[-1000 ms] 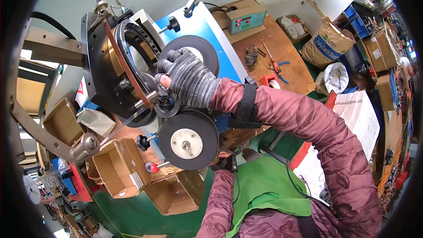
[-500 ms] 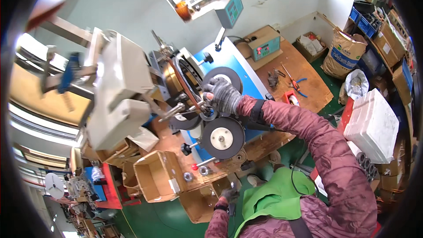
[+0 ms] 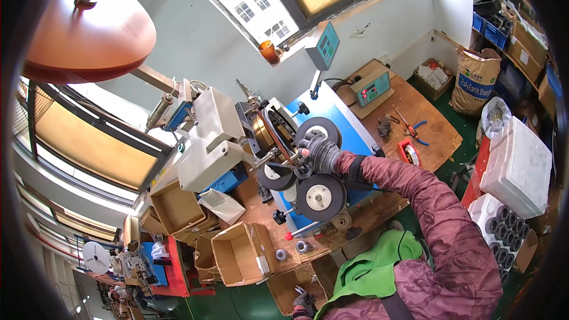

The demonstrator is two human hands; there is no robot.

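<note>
A winding machine with an upright ring (image 3: 280, 133) stands on a blue base plate (image 3: 349, 125), with black rollers (image 3: 333, 200) around its middle. My right hand (image 3: 321, 150), in a grey knitted glove, reaches over the rollers with its fingers curled in beside the ring. What lies under those fingertips is hidden. Low in the picture, my left hand (image 3: 303, 302) is closed around a small pale, pointed metal tool (image 3: 300, 290) whose kind is unclear. It is over an open cardboard box (image 3: 283, 287) below the bench edge. Two small metallic rings (image 3: 302, 246) lie on the bench near the machine.
Another open carton (image 3: 240, 255) sits at the bench's left front. Pliers with blue-and-orange handles (image 3: 418, 133), a red tape dispenser (image 3: 409, 152) and a control box (image 3: 372, 89) are at the right. A lamp shade (image 3: 95, 29) hangs at upper left; foam boxes (image 3: 517, 166) stand far right.
My view has shifted, so the machine and bench appear farther right and the lamp shade is more fully seen. My right hand stays at the rollers; my left hand appears lower.
</note>
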